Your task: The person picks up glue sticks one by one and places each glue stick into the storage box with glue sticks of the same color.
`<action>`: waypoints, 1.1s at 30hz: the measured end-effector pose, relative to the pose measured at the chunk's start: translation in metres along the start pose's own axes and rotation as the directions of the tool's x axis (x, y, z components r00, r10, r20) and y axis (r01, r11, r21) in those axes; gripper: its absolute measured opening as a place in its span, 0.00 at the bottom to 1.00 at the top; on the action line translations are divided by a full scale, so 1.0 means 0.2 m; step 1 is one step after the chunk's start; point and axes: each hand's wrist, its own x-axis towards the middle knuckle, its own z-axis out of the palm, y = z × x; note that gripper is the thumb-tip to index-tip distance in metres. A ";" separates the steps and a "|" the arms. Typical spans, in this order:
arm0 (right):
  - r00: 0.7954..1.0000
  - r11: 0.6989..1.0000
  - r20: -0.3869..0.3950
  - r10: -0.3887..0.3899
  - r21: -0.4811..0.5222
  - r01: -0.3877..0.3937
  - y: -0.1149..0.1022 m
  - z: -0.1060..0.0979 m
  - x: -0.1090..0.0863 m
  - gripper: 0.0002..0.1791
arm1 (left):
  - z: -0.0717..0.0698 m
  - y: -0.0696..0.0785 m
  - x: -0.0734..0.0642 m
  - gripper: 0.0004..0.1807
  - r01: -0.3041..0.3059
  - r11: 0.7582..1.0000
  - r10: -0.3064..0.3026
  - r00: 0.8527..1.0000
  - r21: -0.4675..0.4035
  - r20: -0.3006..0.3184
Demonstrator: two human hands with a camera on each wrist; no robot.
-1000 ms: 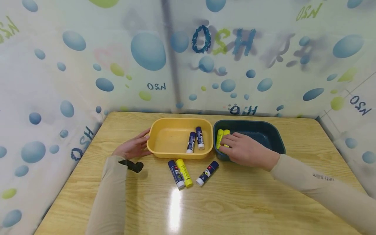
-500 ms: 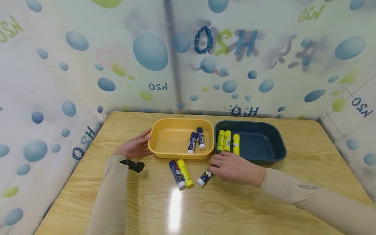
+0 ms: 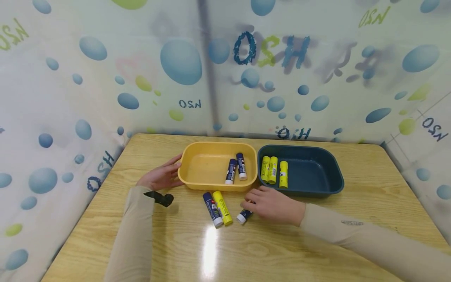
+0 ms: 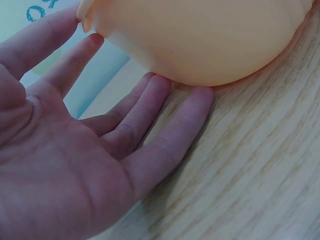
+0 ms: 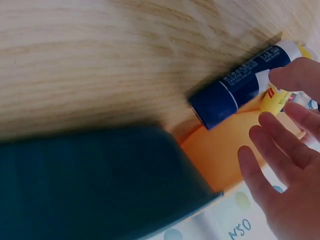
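Observation:
My left hand [image 3: 158, 178] is at the left end of the yellow tub [image 3: 201, 186]; in the left wrist view its fairly straight fingers touch the tub's wall and rim. My right hand [image 3: 276, 205] is over a dark blue glue stick [image 3: 243, 217] lying on the table. The right wrist view shows that blue stick [image 5: 215, 105] with the thumb at its label and the other fingers spread apart from it. To its left, another blue glue stick [image 3: 212, 209] and a yellow glue stick [image 3: 222, 207] lie side by side. Two blue glue sticks [image 3: 230, 170] lie in the yellow tub.
A dark blue tub [image 3: 310, 192] stands against the yellow tub's right end. Three yellow glue sticks [image 3: 283, 174] lie in its left part. The wooden table [image 3: 282, 250] meets a patterned wall covering [image 3: 225, 78] at the back.
My right hand has left the yellow glue stick in the dark blue tub and moved left and toward me, over the blue glue stick. My left hand stays at the yellow tub.

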 end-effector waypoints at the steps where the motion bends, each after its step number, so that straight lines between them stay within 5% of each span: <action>1: 1.000 1.000 0.001 -0.001 0.003 0.001 0.00 0.01 0.00 0.22 | 0.00 0.00 0.00 0.32 0.000 1.000 0.000 1.000 0.000 0.001; 21: 1.000 0.997 0.007 -0.017 -0.077 0.017 0.00 0.11 0.09 0.11 | 0.00 0.00 0.00 0.32 0.006 1.000 -0.007 1.000 -0.021 -0.021; 33: 0.995 0.998 0.102 0.010 -0.057 -0.004 0.01 0.11 0.13 0.12 | 0.01 0.00 0.00 0.32 0.004 1.000 -0.005 1.000 -0.029 -0.018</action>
